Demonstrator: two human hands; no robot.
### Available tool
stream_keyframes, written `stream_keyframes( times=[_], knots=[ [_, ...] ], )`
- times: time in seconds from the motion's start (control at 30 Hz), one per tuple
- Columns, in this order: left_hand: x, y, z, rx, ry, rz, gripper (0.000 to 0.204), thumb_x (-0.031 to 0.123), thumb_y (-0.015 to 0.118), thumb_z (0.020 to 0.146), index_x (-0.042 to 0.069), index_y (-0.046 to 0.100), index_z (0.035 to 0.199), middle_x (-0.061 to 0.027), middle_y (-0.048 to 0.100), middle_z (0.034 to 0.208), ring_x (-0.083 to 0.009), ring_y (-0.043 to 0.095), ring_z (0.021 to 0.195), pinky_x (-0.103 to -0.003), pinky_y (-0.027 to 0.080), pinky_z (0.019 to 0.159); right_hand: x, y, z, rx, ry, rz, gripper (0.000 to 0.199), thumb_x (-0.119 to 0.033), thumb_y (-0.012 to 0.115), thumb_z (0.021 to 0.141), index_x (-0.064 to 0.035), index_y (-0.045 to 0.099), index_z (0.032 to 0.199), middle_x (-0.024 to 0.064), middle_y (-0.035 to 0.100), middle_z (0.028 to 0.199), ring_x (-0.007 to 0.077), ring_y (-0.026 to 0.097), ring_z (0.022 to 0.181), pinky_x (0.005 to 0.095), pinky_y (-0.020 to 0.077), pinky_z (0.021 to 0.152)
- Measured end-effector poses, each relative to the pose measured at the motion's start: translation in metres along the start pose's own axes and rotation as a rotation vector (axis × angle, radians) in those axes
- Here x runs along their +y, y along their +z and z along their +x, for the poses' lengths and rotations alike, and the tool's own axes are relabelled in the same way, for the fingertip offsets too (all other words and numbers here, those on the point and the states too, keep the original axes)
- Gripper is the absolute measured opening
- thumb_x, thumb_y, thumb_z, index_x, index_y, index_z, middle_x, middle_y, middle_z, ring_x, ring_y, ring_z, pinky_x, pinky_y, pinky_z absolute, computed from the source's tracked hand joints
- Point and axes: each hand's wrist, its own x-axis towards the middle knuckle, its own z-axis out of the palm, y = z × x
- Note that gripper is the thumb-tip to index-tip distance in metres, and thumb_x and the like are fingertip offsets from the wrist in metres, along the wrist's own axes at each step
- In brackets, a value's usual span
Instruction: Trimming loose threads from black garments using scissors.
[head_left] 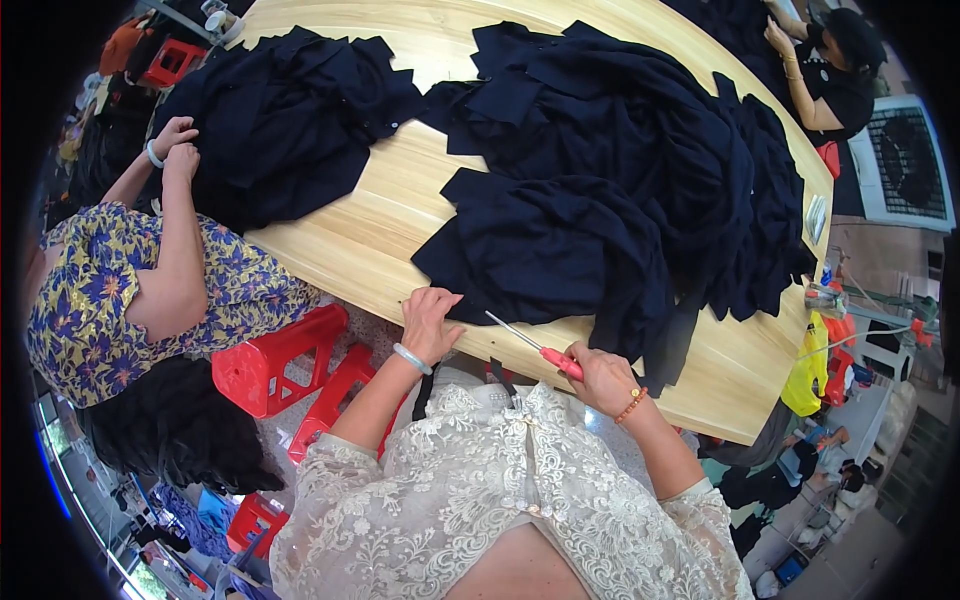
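Note:
My right hand (603, 381) is closed round the red handle of a screwdriver-like tool (559, 361). Its thin metal shaft points up and left, over the table's near edge. My left hand (430, 322) rests at that edge, thumb apart from the fingers, with the fingertips against the corner of a dark navy garment piece (530, 255). This piece lies loosely folded on the wooden table (370, 225). Behind it spreads a larger heap of the same navy cloth (620, 110), its layers overlapping.
At the left, a person in a flowered dress (160, 290) has both hands by another navy pile (290, 120). Red plastic stools (275, 362) stand beside me on the left. Another person in black (835, 85) works at the far right. A yellow bag (808, 370) hangs beyond the table's right end.

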Motion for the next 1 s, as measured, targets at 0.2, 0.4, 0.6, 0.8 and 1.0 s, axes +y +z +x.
stream_keyframes(
  times=[0.2,0.4,0.6,0.8,1.0],
  knots=[
    [-0.008,-0.007,-0.008,0.112,0.106,0.173,0.038,0.003,0.071,0.056,0.011,0.063,0.092,-0.0125,0.05,0.109,-0.0326,0.044,0.106,-0.043,0.034,0.088,-0.001,0.002,-0.001,0.005,-0.017,-0.019,0.023,-0.014,0.062,0.077,-0.0052,0.053,0.097,0.0178,0.062,0.082,0.033,0.061,0.082,0.0426,0.0482,0.07],
    [0.004,-0.005,0.001,0.063,0.06,-0.116,0.018,0.007,0.07,0.068,0.005,0.063,0.085,-0.0126,0.057,0.092,-0.0239,0.055,0.077,-0.033,0.045,0.066,-0.005,-0.005,-0.005,0.053,-0.041,-0.011,0.022,-0.014,0.062,0.078,-0.0056,0.055,0.096,0.0167,0.062,0.081,0.033,0.061,0.081,0.0421,0.0483,0.07],
    [0.025,-0.014,0.015,-0.213,-0.638,-1.138,0.029,0.022,0.058,0.09,0.006,0.052,0.067,-0.002,0.057,0.068,-0.0196,0.068,0.069,-0.025,0.056,0.057,-0.01,-0.011,-0.013,0.071,-0.074,0.003,0.021,-0.016,0.062,0.078,-0.0048,0.054,0.095,0.0172,0.062,0.079,0.0333,0.062,0.079,0.0423,0.0482,0.067],
    [0.035,-0.012,0.03,-0.124,-0.793,-1.183,0.028,0.02,0.058,0.09,0.008,0.048,0.067,-0.0023,0.056,0.068,-0.0227,0.068,0.071,-0.027,0.057,0.058,-0.021,-0.017,-0.02,-0.013,-0.02,-0.055,0.022,-0.022,0.061,0.08,-0.0068,0.055,0.095,0.0176,0.062,0.069,0.036,0.061,0.069,0.0443,0.0473,0.064],
    [0.03,0.004,0.023,-0.169,-0.695,-1.038,0.031,0.019,0.059,0.089,0.009,0.046,0.063,0.0027,0.047,0.065,-0.0105,0.057,0.061,-0.028,0.057,0.064,-0.023,-0.014,-0.016,-0.047,-0.04,-0.053,0.022,-0.021,0.062,0.077,-0.0044,0.055,0.091,0.019,0.062,0.068,0.0347,0.063,0.068,0.0434,0.0488,0.063]
  ],
)
